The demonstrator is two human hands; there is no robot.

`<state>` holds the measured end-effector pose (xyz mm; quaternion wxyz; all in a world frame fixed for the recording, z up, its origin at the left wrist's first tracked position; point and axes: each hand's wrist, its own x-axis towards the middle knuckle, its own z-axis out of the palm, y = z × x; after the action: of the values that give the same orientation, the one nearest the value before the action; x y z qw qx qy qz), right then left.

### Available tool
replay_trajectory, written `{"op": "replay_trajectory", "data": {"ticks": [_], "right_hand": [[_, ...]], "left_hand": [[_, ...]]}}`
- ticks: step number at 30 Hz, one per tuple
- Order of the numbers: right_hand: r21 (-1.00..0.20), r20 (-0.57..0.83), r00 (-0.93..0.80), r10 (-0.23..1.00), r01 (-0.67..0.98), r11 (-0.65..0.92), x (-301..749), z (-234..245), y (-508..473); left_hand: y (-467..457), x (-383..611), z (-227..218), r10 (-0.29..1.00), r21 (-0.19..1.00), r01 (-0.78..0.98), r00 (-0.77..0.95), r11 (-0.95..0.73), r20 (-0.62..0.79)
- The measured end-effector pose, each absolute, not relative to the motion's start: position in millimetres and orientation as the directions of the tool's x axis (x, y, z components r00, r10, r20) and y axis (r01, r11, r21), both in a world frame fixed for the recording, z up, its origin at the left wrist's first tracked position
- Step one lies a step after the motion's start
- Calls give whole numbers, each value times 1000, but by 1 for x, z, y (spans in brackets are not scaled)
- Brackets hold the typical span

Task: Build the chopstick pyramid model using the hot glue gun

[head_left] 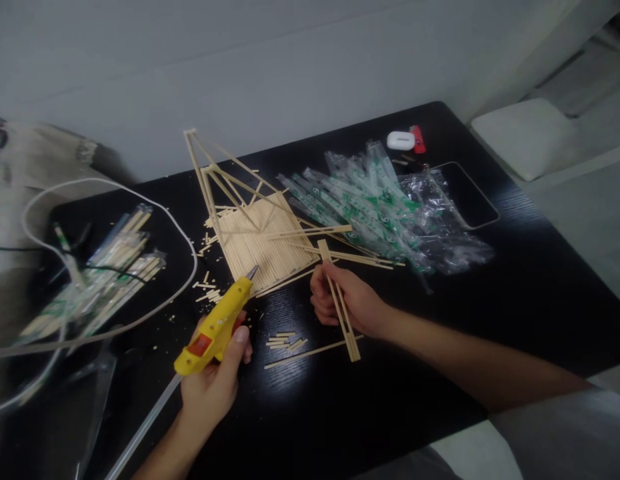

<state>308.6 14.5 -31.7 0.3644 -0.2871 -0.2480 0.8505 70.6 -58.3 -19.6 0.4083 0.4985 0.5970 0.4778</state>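
Observation:
Wrapped round the handle of a yellow hot glue gun [217, 330], my left hand [215, 383] holds it with the metal nozzle pointing up and away. A clear glue stick [145, 427] sticks out of its rear. My right hand [347, 297] is closed on a narrow frame of wooden sticks [343, 310], joined at both ends with a gap along the middle. Just beyond both hands lies a flat panel of sticks [260, 233] with a triangular stick frame [205, 177] rising at its back left. Short cut pieces [285, 341] and one long stick [305, 353] lie nearer me.
Empty plastic wrappers [360, 193] are heaped at the right, beside a phone [463, 193] and a white earbud case [401, 140]. At the left are wrapped chopsticks [115, 273] and a looping white cable [183, 233]. A white stool [523, 133] stands beyond the black table [415, 387].

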Motion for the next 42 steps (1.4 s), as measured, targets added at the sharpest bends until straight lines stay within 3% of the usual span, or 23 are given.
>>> {"op": "replay_trajectory", "data": {"ticks": [8,24,32,37,42], "right_hand": [[-702,-279,-511,813,-470,-536,305,-36,14],[-749,-258,-517,816,-427,-507,303,-42,15],[-778,-231,-532,814,-401,-483,305,-40,13],[-799,-214,-543,812,-382,-465,305,-40,12],[-838,-177,-536,825,-358,-413,303,-40,11]], "left_hand": [[-59,76,-16,976,982,100,-165,163,-145],[-53,83,-16,990,990,44,-54,131,-128],[-52,87,-22,982,986,10,-97,165,-163],[-51,87,-22,983,988,60,-123,144,-136],[-55,86,-23,968,963,224,-230,148,-96]]}}
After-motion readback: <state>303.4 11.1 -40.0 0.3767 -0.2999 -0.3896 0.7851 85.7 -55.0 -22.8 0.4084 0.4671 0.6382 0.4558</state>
